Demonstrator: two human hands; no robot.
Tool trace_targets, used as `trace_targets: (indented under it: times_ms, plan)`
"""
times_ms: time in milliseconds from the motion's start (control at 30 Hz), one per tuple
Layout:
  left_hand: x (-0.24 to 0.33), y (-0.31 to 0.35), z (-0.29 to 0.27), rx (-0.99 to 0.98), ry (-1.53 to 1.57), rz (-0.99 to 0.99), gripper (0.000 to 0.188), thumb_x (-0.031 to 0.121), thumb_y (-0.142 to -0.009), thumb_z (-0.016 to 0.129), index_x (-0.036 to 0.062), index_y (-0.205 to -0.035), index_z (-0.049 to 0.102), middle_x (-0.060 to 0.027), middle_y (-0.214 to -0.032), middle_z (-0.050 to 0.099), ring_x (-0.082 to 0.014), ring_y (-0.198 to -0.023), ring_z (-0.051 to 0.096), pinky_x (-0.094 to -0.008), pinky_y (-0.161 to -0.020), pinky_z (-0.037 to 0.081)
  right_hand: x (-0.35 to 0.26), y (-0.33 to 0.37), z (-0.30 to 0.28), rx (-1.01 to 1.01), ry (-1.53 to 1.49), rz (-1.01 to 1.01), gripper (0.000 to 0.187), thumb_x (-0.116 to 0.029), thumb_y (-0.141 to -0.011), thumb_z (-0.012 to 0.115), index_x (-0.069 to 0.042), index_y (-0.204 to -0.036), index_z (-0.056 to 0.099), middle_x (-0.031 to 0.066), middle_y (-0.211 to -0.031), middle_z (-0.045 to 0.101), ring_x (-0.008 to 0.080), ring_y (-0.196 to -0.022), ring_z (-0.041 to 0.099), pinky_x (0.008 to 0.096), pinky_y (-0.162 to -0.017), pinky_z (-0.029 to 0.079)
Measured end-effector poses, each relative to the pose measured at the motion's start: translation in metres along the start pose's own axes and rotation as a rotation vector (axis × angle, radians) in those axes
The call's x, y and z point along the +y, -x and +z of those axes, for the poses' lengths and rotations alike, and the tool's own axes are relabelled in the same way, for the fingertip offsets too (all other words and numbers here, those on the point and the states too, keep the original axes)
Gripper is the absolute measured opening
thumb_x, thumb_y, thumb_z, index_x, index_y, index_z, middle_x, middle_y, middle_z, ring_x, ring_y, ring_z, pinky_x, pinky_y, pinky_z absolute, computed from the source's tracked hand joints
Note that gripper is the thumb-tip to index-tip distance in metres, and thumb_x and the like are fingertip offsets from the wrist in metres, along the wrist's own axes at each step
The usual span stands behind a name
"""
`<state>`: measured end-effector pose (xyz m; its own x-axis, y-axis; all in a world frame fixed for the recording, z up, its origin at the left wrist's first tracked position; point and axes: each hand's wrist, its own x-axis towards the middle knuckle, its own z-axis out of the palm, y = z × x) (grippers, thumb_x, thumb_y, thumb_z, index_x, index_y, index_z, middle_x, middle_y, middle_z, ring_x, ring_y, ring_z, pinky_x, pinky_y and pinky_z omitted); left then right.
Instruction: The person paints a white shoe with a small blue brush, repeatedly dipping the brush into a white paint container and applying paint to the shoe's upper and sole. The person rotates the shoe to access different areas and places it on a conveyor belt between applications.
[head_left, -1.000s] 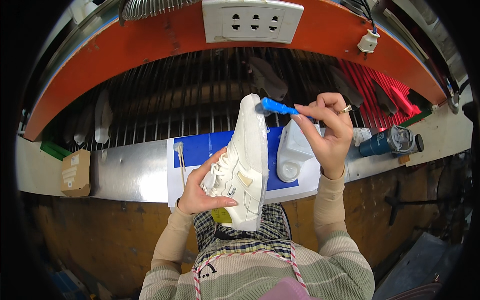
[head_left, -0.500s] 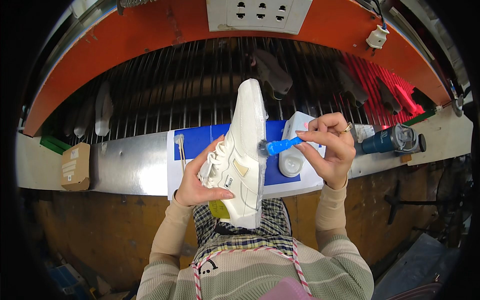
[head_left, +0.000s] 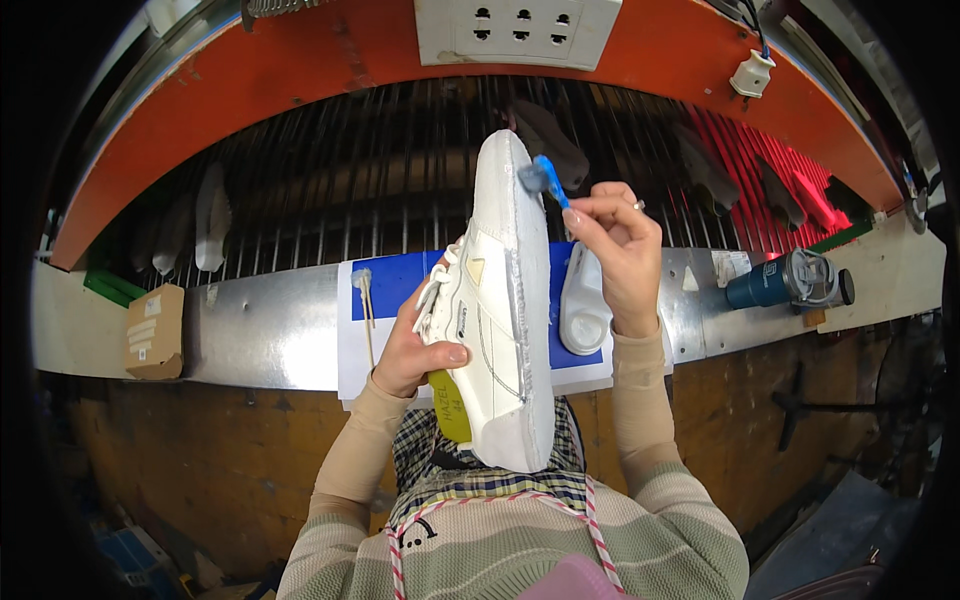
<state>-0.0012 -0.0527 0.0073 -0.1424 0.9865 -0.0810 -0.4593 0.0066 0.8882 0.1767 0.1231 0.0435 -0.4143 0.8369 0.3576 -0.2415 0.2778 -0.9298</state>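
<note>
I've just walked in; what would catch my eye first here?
Probably the white shoe, toe up at the centre in the left hand, with a small blue brush in the right hand at the sole near its toe. Next, the red-lit bars glowing at upper right, under the curved orange panel across the top.

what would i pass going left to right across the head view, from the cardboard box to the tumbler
Cardboard box, thin sticks, white shoe, right hand, blue tumbler
</note>
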Motion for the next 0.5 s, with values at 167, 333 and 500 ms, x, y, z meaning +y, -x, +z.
trace_targets:
  times_ms: [167, 333, 500]
  plan:
    - [0.004, -0.002, 0.007, 0.068, 0.061, 0.051, 0.102, 0.018, -0.073, 0.076, -0.0018, -0.156, 0.021, -0.0189, -0.15, 0.042, -0.0259, -0.137, 0.047, -0.0362, -0.114, 0.037, -0.004, 0.045, -0.004, -0.078, 0.048, 0.001, 0.017, 0.005, -0.078, 0.077, 0.003, -0.094, 0.073, 0.0038, -0.096, 0.05, 0.0128, -0.089, 0.05, 0.0263, -0.077, 0.045]
    - [0.006, -0.002, 0.009, 0.146, 0.046, 0.063, 0.099, 0.013, -0.076, 0.073, -0.0018, -0.156, 0.017, -0.0205, -0.153, 0.039, -0.0261, -0.138, 0.045, -0.0383, -0.115, 0.036, -0.01, 0.083, 0.0, 0.019, 0.092, 0.054, 0.018, 0.004, -0.079, 0.078, 0.002, -0.096, 0.073, 0.0055, -0.1, 0.051, 0.0128, -0.088, 0.051, 0.0267, -0.076, 0.047]
    - [0.005, 0.002, 0.008, 0.122, -0.05, 0.134, 0.095, 0.011, -0.079, 0.074, -0.0027, -0.156, 0.02, -0.0191, -0.155, 0.036, -0.027, -0.14, 0.043, -0.0384, -0.115, 0.036, -0.011, 0.086, 0.005, 0.098, 0.35, -0.128, 0.02, 0.003, -0.077, 0.079, 0.0, -0.096, 0.074, 0.0051, -0.095, 0.052, 0.0126, -0.083, 0.052, 0.0254, -0.07, 0.044]
